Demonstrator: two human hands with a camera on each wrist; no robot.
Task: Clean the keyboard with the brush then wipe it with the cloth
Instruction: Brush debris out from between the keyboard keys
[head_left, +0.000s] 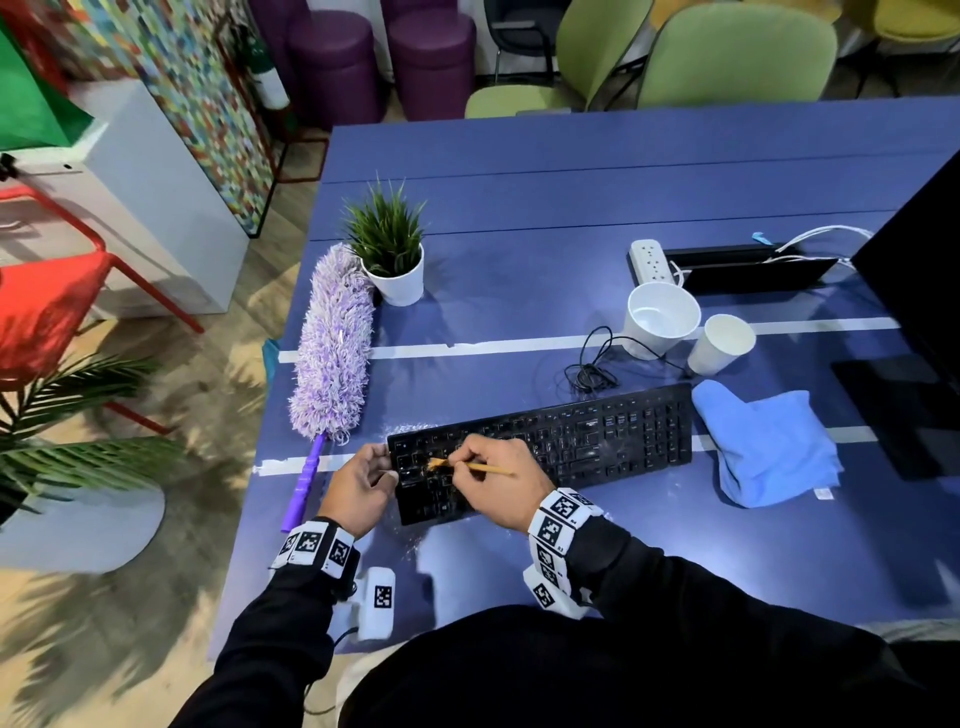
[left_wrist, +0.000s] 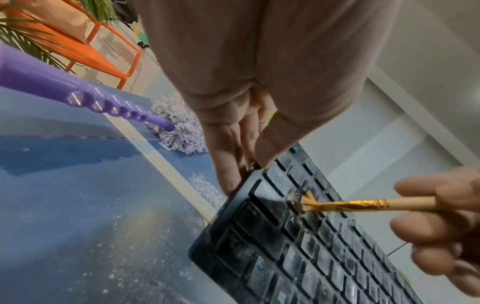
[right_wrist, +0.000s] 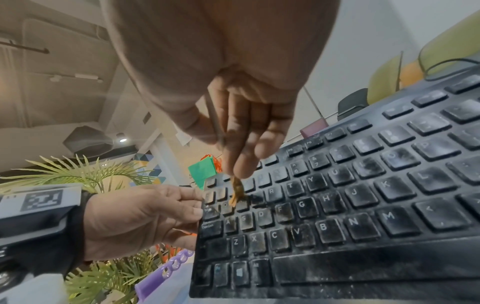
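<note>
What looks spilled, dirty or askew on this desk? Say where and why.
White powder dusts the keyboard keys and speckles the table by its left end. The keyboard sits skewed across a tape line. The right hand holds the brush on the keys; the left hand holds the keyboard's left edge.

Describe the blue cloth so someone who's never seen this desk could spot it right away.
Start at the blue table and find the black keyboard near its front edge. Just past the keyboard's right end, in front of the two white paper cups, lies the cloth. It is the only soft, crumpled light-blue thing there; the purple duster lies on the opposite side.
</note>
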